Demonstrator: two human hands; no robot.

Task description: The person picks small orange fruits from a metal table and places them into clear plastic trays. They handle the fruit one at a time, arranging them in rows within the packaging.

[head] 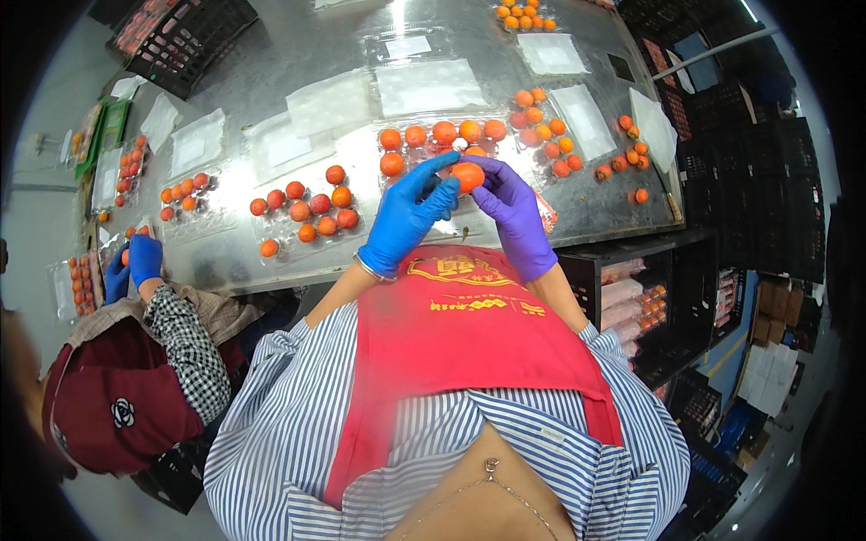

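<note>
An orange-red tomato [467, 177] is held between my two hands over the near edge of the metal table [379, 260]. My left hand [413, 209], in a blue glove, has its fingers curled at the tomato's left side. In a purple glove, my right hand [507, 209] grips it from the right with thumb and fingers. Just beyond, a clear plastic tray [406, 128] holds several like tomatoes, partly hidden by my hands. Loose-looking groups lie in clear trays to the left [319, 203] and right [543, 132].
White padded sheets [429, 86] lie on clear packaging farther back. A black crate [189, 47] stands at the far left corner. A co-worker's blue-gloved hands [135, 260] are at the table's left end. Dark shelving [656, 250] with packed trays stands at the right, below table height.
</note>
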